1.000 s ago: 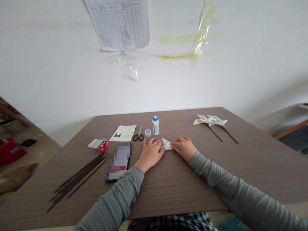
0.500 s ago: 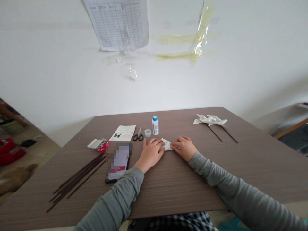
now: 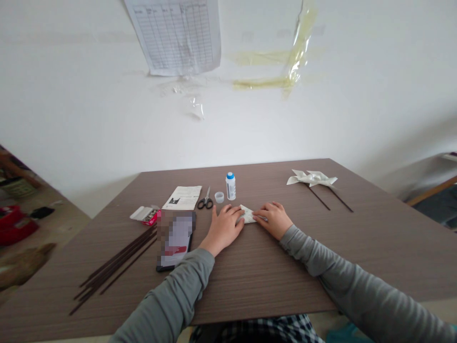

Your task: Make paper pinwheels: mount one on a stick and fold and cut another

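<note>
A small folded piece of printed paper lies on the table between my hands, its top corner pointing away from me. My left hand holds its left side down with the fingertips and thumb. On the right side, the bunched fingers of my right hand press and grip the paper. Both hands cover part of it. Just beyond stand a white bottle with a blue cap and a small clear cup. Black-handled scissors rest to the left of the cup.
Left of my hands are a phone, a bundle of thin brown sticks, an opened red-and-white box and a printed sheet. Two paper pinwheels on sticks lie at the back right. The table meets a white wall.
</note>
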Available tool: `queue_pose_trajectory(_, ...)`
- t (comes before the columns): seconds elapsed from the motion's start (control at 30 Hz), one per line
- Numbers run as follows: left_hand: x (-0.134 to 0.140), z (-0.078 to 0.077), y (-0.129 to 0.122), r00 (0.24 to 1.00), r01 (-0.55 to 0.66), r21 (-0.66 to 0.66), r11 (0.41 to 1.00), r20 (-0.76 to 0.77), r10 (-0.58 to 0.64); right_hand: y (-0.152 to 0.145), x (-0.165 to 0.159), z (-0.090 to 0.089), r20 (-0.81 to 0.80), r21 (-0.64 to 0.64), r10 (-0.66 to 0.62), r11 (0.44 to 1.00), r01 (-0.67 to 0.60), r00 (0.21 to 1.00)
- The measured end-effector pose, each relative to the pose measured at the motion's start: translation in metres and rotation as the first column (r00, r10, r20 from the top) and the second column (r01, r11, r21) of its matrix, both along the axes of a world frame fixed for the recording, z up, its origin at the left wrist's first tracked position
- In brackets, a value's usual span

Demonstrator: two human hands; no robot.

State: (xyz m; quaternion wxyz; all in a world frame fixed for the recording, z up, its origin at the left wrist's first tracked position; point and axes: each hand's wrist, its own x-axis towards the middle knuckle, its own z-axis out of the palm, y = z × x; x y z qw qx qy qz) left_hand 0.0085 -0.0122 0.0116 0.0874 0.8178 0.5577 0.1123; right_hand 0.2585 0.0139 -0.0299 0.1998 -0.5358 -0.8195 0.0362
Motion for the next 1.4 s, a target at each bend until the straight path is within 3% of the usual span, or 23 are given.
queue_pose_trajectory(0.4,0.002,0.004,0.001,1.0,-0.006,-0.031,0.999,-0.014,0.006,-0.001,-0.001,0.003,0.003,-0.012,-0.007,1.0,0.007,1.0)
queue_pose_trajectory(0.87,0.001,0.001,0.009,1.0,0.001,0.038,0.999,0.02,-0.001,-0.01,-0.005,0.01,0.047,-0.047,-0.02,0.999,0.023,0.999)
queue_pose_trajectory(1.4,-0.015,-0.001,0.019,0.998,0.052,-0.072,0.996,0.027,-0.05,-0.014,-0.028,0.018,0.05,-0.063,-0.086,0.994,0.089,0.995)
